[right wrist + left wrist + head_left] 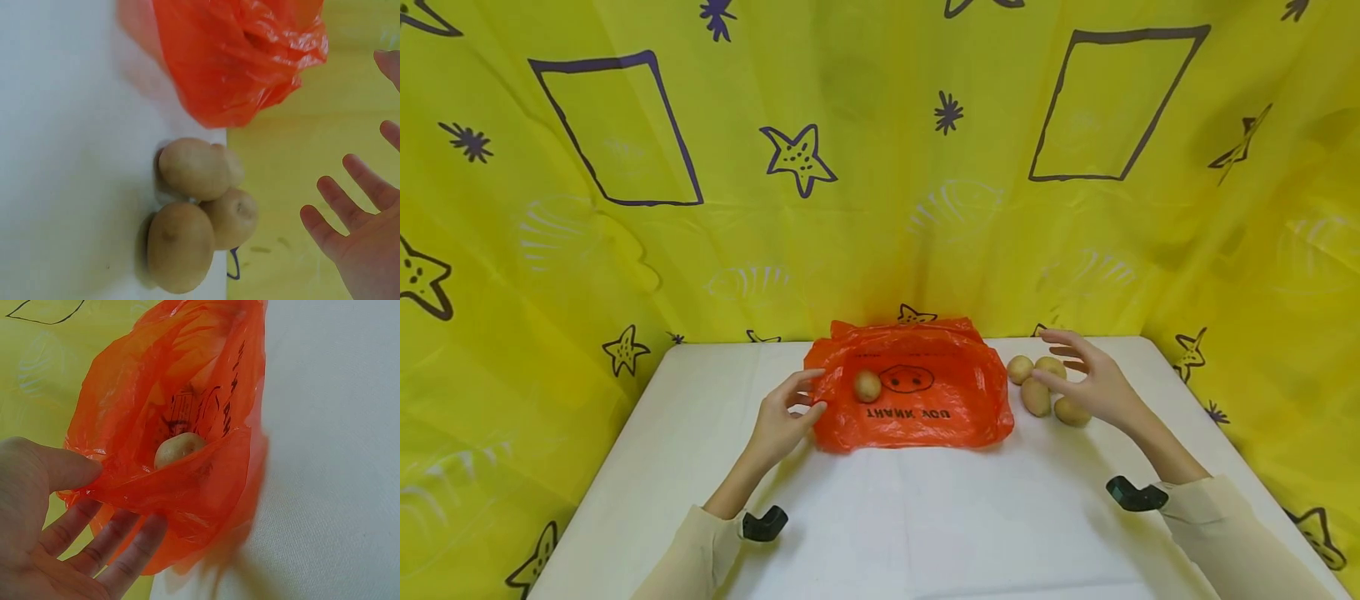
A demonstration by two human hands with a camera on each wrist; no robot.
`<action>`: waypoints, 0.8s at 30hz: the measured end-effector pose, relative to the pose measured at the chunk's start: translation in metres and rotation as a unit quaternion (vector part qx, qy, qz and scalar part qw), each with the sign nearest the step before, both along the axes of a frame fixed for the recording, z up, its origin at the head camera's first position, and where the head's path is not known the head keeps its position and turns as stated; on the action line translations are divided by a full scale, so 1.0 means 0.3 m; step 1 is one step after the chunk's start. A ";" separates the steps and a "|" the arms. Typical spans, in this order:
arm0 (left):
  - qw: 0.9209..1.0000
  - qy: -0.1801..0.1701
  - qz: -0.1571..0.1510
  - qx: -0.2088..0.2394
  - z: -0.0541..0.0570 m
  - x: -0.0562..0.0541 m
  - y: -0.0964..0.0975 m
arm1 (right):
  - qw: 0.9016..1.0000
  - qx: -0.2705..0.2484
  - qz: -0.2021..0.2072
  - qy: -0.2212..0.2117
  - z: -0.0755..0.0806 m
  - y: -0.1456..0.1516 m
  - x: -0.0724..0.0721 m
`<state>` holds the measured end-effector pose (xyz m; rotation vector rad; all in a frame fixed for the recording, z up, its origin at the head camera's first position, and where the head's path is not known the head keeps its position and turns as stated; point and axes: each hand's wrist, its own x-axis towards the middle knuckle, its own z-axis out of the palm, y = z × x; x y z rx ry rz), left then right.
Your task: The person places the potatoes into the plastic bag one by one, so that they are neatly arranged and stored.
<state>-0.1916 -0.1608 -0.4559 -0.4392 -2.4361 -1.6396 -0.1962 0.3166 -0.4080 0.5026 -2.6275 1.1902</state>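
An orange-red plastic bag (910, 429) lies spread on the table with its mouth held wide. Inside, toward its left part, sits one potato (867, 387), also visible in the left wrist view. My left hand (784, 421) pinches the bag's left rim, the thumb over the edge and the fingers (128, 550) against the outside. Several potatoes (1036, 397) are clustered just right of the bag. Above them hovers my right hand (1096, 387), its fingers spread and holding nothing; from the right wrist, a gap shows between fingers and potatoes (181, 247).
A white table (910, 525) stretches in front of the bag. Yellow cloth (880, 250) with dark starfish drawings hangs behind the table and along both sides. Each wrist carries a small black camera (764, 524).
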 end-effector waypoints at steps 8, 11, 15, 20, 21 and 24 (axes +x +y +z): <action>1.000 -0.007 -0.001 0.000 0.004 0.000 -0.001 | 0.999 0.014 -0.027 -0.029 -0.038 0.055 -0.035; 1.000 -0.005 0.000 0.000 0.006 0.001 0.001 | 0.999 0.017 -0.033 -0.036 -0.052 0.076 -0.048; 1.000 -0.005 0.003 -0.002 0.004 0.000 0.003 | 0.998 0.011 -0.036 -0.049 -0.065 0.095 -0.064; 1.000 -0.011 0.006 -0.004 0.003 0.000 0.005 | 0.996 0.002 -0.037 -0.077 -0.081 0.113 -0.086; 1.000 -0.012 0.007 -0.004 0.004 0.000 0.006 | 0.996 0.002 -0.034 -0.084 -0.084 0.117 -0.090; 1.000 -0.012 0.006 -0.003 0.005 0.001 0.008 | 0.994 0.009 -0.027 -0.104 -0.096 0.128 -0.104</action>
